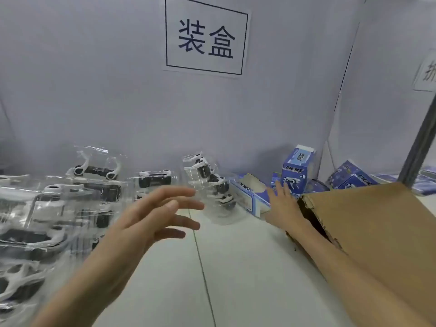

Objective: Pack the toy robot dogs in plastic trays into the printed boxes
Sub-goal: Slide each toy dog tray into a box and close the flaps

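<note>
Pale worktop (pixel 236 267), grey partition (pixel 94 90) behind. Clear plastic tray holding a black-and-white toy robot dog (pixel 208 185): just left of the open blue printed box (pixel 250 195), stood on end, long axis near-upright, presumably staged for loading. Left hand (pixel 153 215), left of box: splayed, empty. Right hand (pixel 280 204), box's right: flat, gripping nothing, likely steadying it.

Left hand (pixel 151 215) hovers spread near a trayed toy dog (pixel 210 185); right hand (pixel 282 204) beside an open printed box (pixel 250 195).

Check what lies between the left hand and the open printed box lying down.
Head view: a clear tray holding a toy robot dog, tipped on end, between the left hand and the open printed box.
</note>
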